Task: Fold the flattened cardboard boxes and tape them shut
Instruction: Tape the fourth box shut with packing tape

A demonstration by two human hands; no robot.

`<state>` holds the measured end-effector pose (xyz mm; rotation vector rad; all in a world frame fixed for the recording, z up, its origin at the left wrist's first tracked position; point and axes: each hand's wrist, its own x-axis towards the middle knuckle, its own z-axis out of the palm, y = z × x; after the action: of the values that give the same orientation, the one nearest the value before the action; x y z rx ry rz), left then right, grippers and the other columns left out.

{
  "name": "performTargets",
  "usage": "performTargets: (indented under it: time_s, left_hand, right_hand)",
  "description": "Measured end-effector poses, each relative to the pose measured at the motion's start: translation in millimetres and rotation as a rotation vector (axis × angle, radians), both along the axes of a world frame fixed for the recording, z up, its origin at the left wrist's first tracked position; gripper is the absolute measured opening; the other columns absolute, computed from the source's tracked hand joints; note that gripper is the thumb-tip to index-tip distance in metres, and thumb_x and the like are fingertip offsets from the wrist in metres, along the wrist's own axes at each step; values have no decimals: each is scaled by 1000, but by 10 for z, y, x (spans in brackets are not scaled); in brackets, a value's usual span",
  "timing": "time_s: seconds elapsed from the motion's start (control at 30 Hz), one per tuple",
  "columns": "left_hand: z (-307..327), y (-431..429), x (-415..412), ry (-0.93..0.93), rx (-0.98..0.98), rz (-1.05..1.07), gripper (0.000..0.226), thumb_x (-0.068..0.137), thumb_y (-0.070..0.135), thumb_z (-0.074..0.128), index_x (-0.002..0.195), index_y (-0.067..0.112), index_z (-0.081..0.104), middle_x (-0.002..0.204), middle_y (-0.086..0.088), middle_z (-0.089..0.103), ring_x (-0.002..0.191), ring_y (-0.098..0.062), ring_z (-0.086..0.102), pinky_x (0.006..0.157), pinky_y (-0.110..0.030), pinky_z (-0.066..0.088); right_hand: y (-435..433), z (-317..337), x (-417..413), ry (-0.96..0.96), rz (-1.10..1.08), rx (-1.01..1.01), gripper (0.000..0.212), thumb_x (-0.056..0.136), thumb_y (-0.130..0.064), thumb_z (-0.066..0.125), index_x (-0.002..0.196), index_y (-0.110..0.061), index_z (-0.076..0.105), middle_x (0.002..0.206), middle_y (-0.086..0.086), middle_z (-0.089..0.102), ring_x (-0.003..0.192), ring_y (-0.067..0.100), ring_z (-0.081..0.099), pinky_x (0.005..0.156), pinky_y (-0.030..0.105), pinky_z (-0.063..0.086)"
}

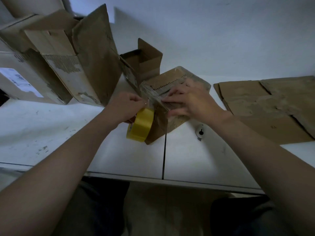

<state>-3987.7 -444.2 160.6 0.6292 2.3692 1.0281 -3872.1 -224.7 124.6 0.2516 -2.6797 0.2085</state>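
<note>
Left hand [127, 108] grips tape [140, 124] | right hand [192, 101] presses box [172, 77] | scuffed white table [51, 126] | white wall [221, 31]

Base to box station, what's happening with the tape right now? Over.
Left hand grips round yellow tape roll. Right hand presses flat on small brown cardboard box. Nothing blocking; flattened brown cardboard sheet lies at right.

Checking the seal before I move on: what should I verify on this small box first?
1. Small box top flaps closed: ok.
2. Right hand pressing flat on the box: ok.
3. Left hand holding the yellow tape roll: ok.
4. Whole seam stuck down: cannot tell, blurred.
5. Small tool on the table beside the box, free to pick up: ok.
6. Flattened cardboard at right folded: not ok.
</note>
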Motion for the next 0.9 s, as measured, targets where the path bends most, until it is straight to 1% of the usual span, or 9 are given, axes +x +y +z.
performTargets:
  time_s: [0.1,0.2,0.3,0.4,0.47,0.53,0.7,0.77,0.9]
  left_hand:
    - [-22,19,14,14,2,-14,18,96,38,62,107,25,67,94,6,62,81,-15,63,59,-25,50]
    - [-27,15,30,14,12,-10,18,95,39,63,105,25,67,94,5,64,81,-15,64,58,-25,51]
    - [-29,5,60,6,19,-6,20,95,38,64,108,23,67,96,4,63,80,-14,64,56,-23,50]
    - [-33,-13,84,-2,24,-11,22,95,37,64,111,23,67,95,6,61,79,-13,63,53,-21,48]
    - [-32,-29,88,2,30,-18,23,95,37,64,112,22,68,95,7,60,78,-13,64,53,-20,48]
    - [-30,-47,79,11,34,-14,23,95,36,64,113,23,68,95,8,60,79,-13,64,53,-20,48]
    - [-26,-69,70,32,28,-15,26,96,35,63,118,21,68,103,-1,62,81,-16,65,56,-23,51]
    - [-25,-68,81,34,28,-14,26,96,35,63,118,21,67,99,1,61,81,-16,65,57,-24,51]
    - [-41,-67,109,33,24,-12,27,96,37,62,118,22,66,91,8,58,77,-14,64,57,-23,50]
  right_hand:
    - [129,-105,15,88,49,-11,55,78,-63,63,123,-31,71,111,-3,68,90,25,50,73,39,43]
    - [167,-127,28,47,61,1,53,75,-49,74,125,-30,70,121,1,66,96,25,45,83,36,37]
    - [179,-82,17,-11,67,-71,52,66,-32,89,116,-24,75,116,6,64,95,30,50,82,36,43]
    - [182,39,37,-68,77,-250,31,74,-28,85,103,-22,80,108,-1,66,97,14,49,81,31,46]
    - [205,96,83,-73,58,-335,17,80,-27,83,96,-22,82,106,-4,67,97,16,55,82,37,50]
    - [174,137,138,-76,24,-355,18,83,-36,80,97,-25,81,106,-7,67,101,21,57,87,43,50]
    - [-240,19,150,-34,-296,-164,70,80,-83,43,126,-35,66,116,-7,56,111,21,43,95,41,36]
    - [-448,-102,110,9,-451,-51,71,83,-82,34,129,-36,63,119,-3,51,112,25,40,94,43,33]
    - [-545,-272,46,49,-507,-58,55,90,-65,42,128,-32,64,121,2,50,112,29,39,99,46,29]
